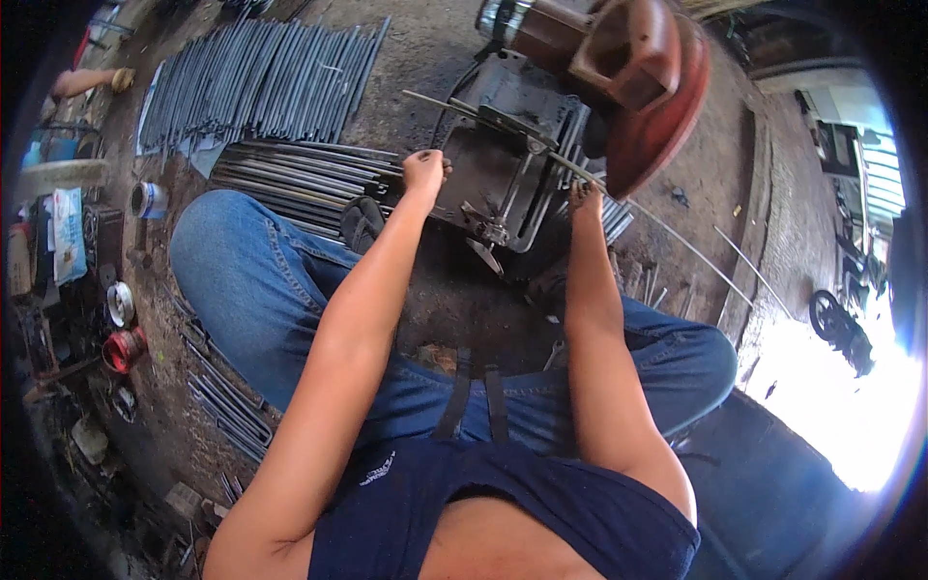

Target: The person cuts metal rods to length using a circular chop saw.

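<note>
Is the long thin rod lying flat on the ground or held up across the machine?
Held up. The rod slants across the dark machine, with the right hand gripping it mid-length. The left hand grips the machine's edge.

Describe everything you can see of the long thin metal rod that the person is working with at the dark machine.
The thin metal rod is long, straight and grey, bare steel by its look. It runs slantwise from upper left, across the top of the dark metal bending machine, down to the right over the dirt floor. The right hand has a closed grip on it near its middle; the left hand is closed at the machine's left edge, apart from it. Its far end hangs free.
</note>
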`<action>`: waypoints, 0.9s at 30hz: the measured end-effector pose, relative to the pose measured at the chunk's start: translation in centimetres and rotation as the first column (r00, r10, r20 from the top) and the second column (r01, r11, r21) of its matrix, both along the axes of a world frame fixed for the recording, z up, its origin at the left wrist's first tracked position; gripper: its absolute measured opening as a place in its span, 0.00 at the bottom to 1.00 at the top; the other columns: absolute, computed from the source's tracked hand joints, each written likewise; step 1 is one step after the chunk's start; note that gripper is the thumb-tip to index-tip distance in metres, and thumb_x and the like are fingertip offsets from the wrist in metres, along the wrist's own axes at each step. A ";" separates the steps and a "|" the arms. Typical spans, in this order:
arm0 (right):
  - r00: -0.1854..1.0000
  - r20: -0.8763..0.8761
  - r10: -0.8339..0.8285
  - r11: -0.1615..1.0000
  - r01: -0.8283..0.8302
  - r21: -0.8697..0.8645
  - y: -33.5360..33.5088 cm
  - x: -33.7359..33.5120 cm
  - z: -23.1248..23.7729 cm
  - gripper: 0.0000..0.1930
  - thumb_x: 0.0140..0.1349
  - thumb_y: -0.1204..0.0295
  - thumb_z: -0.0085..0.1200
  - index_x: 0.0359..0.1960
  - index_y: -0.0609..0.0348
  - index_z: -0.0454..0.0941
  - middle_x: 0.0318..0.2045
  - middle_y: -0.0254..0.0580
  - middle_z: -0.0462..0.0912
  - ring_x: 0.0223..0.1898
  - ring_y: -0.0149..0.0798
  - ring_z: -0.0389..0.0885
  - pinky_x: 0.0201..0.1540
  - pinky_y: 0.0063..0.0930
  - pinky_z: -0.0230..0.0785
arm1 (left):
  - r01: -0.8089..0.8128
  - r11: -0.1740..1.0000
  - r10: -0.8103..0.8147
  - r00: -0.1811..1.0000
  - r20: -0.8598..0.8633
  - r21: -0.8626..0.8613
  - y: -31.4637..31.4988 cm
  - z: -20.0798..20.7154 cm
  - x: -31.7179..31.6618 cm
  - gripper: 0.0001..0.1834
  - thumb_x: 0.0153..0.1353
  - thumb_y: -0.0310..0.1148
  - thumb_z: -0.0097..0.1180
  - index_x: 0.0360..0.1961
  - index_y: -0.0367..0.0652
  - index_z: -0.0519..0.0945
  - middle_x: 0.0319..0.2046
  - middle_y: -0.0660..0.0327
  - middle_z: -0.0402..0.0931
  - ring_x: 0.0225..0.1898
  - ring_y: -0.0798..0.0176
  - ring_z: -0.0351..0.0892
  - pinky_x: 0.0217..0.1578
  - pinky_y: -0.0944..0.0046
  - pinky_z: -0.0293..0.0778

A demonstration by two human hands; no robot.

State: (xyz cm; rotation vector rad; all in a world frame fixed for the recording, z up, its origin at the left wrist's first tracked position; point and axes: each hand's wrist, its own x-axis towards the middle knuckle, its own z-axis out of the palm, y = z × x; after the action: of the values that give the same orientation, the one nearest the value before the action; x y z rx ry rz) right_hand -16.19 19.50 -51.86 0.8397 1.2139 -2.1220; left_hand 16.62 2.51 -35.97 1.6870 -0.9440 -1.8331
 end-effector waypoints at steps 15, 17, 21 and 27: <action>0.985 -0.027 0.173 0.906 -0.149 0.396 -4.3 0.3 4.2 0.04 0.62 0.79 0.51 0.34 0.69 0.73 0.31 0.47 0.79 0.28 0.42 0.82 0.28 0.28 0.84 | -0.167 0.985 0.167 0.986 0.017 0.029 -3.7 -6.2 -3.8 0.10 0.61 0.33 0.59 0.35 0.35 0.80 0.29 0.60 0.80 0.27 0.67 0.80 0.27 0.69 0.74; 0.980 -0.001 0.201 0.879 -0.180 0.441 -5.1 0.8 5.1 0.04 0.62 0.79 0.51 0.36 0.69 0.73 0.32 0.49 0.79 0.28 0.42 0.82 0.28 0.29 0.84 | -0.254 0.967 0.254 0.967 0.003 0.007 -4.0 -7.1 -4.4 0.09 0.59 0.33 0.61 0.32 0.36 0.81 0.29 0.60 0.80 0.27 0.66 0.79 0.28 0.67 0.74; 0.963 0.037 0.268 0.837 -0.252 0.486 -5.9 1.3 4.9 0.06 0.61 0.78 0.53 0.36 0.70 0.75 0.32 0.50 0.80 0.28 0.44 0.83 0.28 0.32 0.82 | -0.353 0.936 0.352 0.935 0.049 -0.003 -4.9 -7.8 -5.3 0.09 0.55 0.33 0.65 0.29 0.38 0.82 0.28 0.61 0.80 0.26 0.67 0.77 0.29 0.65 0.72; 0.930 -0.043 0.364 0.821 -0.298 0.487 -6.5 2.5 4.7 0.06 0.63 0.76 0.51 0.37 0.69 0.75 0.33 0.51 0.81 0.30 0.45 0.83 0.30 0.36 0.82 | -0.422 0.906 0.418 0.904 0.091 0.031 -7.7 -7.4 -6.1 0.12 0.52 0.35 0.68 0.30 0.38 0.83 0.30 0.61 0.81 0.30 0.65 0.78 0.33 0.66 0.72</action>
State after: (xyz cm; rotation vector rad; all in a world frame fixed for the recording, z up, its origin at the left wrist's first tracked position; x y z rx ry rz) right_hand -13.69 12.99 -47.17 0.6199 1.8515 -1.6371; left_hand 10.56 -5.14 -43.38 1.8379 -0.5092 -1.5174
